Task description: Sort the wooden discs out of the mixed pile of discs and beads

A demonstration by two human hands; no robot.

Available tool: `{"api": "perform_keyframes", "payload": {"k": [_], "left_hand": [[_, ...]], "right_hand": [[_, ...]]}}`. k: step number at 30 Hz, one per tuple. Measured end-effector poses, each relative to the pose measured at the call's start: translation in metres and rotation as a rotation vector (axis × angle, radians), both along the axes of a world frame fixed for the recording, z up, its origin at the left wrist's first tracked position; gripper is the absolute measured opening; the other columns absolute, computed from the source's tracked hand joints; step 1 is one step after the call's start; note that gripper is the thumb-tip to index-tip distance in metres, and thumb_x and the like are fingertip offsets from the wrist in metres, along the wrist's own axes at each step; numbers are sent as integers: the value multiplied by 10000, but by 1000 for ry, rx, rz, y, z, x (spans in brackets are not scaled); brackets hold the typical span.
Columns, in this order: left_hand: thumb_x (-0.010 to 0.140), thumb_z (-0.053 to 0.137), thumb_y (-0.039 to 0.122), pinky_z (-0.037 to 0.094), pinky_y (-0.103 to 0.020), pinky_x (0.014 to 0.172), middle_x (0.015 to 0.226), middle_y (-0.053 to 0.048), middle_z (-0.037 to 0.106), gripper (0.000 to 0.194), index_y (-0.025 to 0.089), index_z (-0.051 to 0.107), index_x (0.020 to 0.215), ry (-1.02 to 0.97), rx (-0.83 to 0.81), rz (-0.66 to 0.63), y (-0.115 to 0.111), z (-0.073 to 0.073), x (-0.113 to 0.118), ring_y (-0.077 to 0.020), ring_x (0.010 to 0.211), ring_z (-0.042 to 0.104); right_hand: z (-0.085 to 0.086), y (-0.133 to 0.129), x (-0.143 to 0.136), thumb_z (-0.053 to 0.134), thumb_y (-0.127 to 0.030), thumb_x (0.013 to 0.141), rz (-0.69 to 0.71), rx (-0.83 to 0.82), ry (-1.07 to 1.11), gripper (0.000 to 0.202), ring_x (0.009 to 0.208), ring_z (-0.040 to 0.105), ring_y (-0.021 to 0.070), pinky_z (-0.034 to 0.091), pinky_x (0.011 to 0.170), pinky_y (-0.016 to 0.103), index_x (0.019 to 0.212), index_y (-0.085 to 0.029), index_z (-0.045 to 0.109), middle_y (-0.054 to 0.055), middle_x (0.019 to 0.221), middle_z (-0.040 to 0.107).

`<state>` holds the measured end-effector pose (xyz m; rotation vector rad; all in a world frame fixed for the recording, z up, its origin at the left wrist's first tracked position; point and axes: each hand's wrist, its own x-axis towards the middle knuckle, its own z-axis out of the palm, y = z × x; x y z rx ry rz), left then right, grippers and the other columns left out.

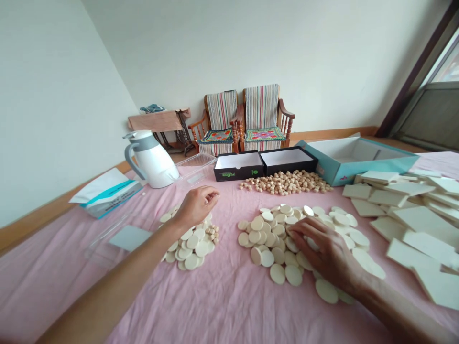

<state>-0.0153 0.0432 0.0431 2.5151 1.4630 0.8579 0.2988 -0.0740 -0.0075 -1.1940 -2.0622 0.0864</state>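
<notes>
My right hand [324, 251] reaches down into a wide pile of pale round wooden discs [267, 239]. Its fingers are bent together, and the fingertips close on a disc at the pile's middle. Over the far side of a smaller pile of similar discs [191, 261], my left hand [195, 205] hovers with fingers curled inward. Whatever those fingers hold, if anything, is hidden. A few small wooden beads [212, 233] lie on the right side of the smaller pile, and my left forearm covers part of that pile.
Many wooden beads [287, 182] lie before two black boxes [238, 173]. A blue box [362, 167] and stacked pale square boards [426, 220] are at right. Left are a white jug [156, 160], a tissue pack [111, 193] and a clear plastic tray [103, 251]. Pink cloth [229, 306] lies beneath.
</notes>
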Motion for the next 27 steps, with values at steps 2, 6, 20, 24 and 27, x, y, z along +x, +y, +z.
{"api": "perform_keyframes", "payload": {"k": [2,6,20,24,27], "left_hand": [[847,511,357,504,-241,675,916,-39,711,261,175,675,938,-30,-30,59,-16,4,-26,-156,771,645],[862,484,459,517,-289,807,1074,-48,683,374,194,635,1078,19,-181,114,-50,12,-68,-187,920,648],[836,568,451,371,-417,1073,1375,-91,482,539,219,474,1314,262,-135,3,-113,-18,-74,-255,1274,437],[865,530,451,352,-443,1092,1380,-100,472,534,211,447,1335,212,-90,-55,-115,-24,-39,-261,1296,408],[873,513,477,339,-454,1103,1393,-113,457,573,200,408,1364,188,-111,-123,-116,-27,-14,-264,1308,393]], "right_hand": [[2,0,1,477,-244,909,-36,35,-12,157,776,574,162,452,691,286,923,-191,624,59,862,616],[9,-3,-1,479,-249,907,-72,95,-35,158,759,579,161,449,676,285,917,-189,625,62,862,622],[33,7,-104,549,-402,819,196,-112,-442,373,1110,487,295,307,981,499,1087,-147,596,138,1038,617],[17,17,-122,501,-477,832,64,-140,-565,466,1235,371,352,204,1031,527,1123,-120,573,177,1142,578],[11,20,-120,446,-433,871,-12,-139,-575,392,1107,468,313,238,1002,507,1079,-131,587,160,1090,592]]}}
